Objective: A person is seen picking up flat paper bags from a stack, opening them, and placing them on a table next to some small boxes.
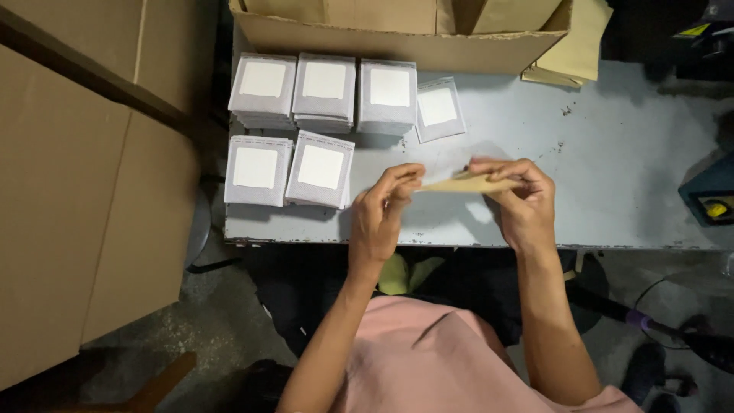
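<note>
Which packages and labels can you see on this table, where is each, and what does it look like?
Tan envelope: flat, held between left hand and right hand.
Stacked packets: far left of table, square, grey with white labels.
Single packet: beside the stacks, lying flat.
Cardboard box: table's far edge, brown, open.

The table [612,153] offers bare surface across its right half. Stacks of white packets [321,122] occupy the left end; a cardboard box [405,46] blocks the far edge.
</note>
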